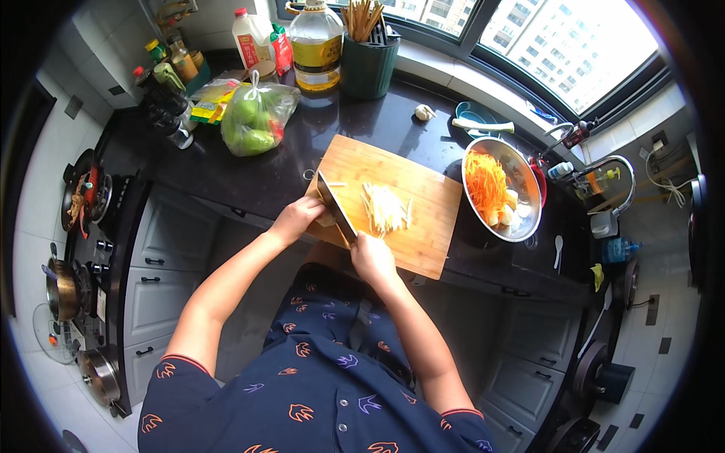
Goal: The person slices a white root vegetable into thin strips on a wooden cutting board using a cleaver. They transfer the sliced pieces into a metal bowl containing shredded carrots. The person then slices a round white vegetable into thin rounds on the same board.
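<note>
My right hand (pixel 372 257) is closed around the handle of a kitchen knife (pixel 337 207). Its wide dark blade stands on edge over the left side of a wooden cutting board (pixel 432 195). Left of the blade, my left hand (pixel 297 216) has its fingers bent against a pale vegetable piece (pixel 326 220), mostly hidden by the hand and knife. A heap of thin pale vegetable strips (pixel 387 208) lies mid-board, right of the blade. To the board's right, a steel bowl (pixel 534 198) holds shredded carrot (pixel 485 181) and pale peeled chunks (pixel 504 212).
Behind the board are a tied plastic bag of green vegetables (pixel 257 121), an oil jug (pixel 316 49) and a green chopstick holder (pixel 368 69). Garlic (pixel 424 112) and a peeler-like white-handled tool (pixel 483 125) lie near the window. A faucet (pixel 623 170) stands right; pots (pixel 64 291) sit left.
</note>
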`<action>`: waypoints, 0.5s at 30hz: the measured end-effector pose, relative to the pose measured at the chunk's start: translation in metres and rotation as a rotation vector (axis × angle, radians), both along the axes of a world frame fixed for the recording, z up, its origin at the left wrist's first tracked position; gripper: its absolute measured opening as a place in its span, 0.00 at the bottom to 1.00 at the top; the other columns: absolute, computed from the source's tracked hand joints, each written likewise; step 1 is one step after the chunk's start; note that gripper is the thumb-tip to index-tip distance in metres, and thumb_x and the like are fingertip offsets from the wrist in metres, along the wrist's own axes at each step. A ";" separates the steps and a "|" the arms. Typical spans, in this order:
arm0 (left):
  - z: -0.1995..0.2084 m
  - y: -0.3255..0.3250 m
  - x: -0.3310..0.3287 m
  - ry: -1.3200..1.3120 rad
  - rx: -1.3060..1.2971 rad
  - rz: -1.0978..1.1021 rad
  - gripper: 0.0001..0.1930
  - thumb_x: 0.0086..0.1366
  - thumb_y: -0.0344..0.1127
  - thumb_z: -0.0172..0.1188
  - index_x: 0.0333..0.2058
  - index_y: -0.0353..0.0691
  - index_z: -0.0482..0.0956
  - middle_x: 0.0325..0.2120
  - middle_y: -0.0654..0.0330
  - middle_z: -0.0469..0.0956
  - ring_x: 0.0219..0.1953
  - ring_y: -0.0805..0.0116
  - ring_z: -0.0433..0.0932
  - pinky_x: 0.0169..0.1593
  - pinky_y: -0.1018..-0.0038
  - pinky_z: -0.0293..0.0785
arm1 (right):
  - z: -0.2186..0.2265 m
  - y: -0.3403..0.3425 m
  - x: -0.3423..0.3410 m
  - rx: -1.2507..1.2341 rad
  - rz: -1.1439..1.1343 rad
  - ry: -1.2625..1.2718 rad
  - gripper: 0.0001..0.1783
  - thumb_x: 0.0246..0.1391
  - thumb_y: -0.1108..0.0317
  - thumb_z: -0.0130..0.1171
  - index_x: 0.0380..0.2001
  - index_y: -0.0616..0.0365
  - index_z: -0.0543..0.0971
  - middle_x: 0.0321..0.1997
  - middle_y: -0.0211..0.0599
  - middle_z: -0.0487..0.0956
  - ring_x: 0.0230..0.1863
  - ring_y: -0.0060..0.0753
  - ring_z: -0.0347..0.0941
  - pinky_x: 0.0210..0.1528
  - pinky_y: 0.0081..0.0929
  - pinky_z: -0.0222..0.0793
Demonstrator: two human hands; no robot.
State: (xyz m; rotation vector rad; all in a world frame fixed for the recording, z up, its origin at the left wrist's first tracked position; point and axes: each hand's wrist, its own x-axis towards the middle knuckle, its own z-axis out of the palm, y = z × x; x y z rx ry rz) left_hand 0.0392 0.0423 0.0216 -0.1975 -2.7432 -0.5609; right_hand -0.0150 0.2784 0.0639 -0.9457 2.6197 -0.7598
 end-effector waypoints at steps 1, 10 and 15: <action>0.002 0.001 -0.001 -0.011 0.009 -0.006 0.10 0.58 0.27 0.57 0.38 0.41 0.82 0.37 0.59 0.81 0.44 0.57 0.81 0.46 0.66 0.81 | -0.001 0.002 -0.002 0.005 0.006 -0.010 0.10 0.61 0.65 0.52 0.36 0.61 0.77 0.28 0.58 0.81 0.33 0.64 0.80 0.38 0.56 0.77; 0.002 0.001 0.001 0.023 0.051 0.007 0.11 0.56 0.25 0.59 0.38 0.40 0.83 0.36 0.57 0.81 0.43 0.56 0.81 0.47 0.66 0.80 | 0.020 0.006 0.001 0.049 0.053 -0.001 0.07 0.60 0.68 0.51 0.35 0.60 0.76 0.26 0.58 0.80 0.32 0.64 0.80 0.37 0.57 0.76; 0.002 0.002 0.000 0.009 0.091 0.009 0.10 0.56 0.25 0.59 0.37 0.39 0.83 0.36 0.57 0.81 0.42 0.56 0.82 0.46 0.66 0.81 | 0.015 0.000 0.005 0.074 0.037 -0.005 0.07 0.60 0.69 0.50 0.35 0.61 0.75 0.26 0.58 0.81 0.32 0.65 0.80 0.37 0.57 0.76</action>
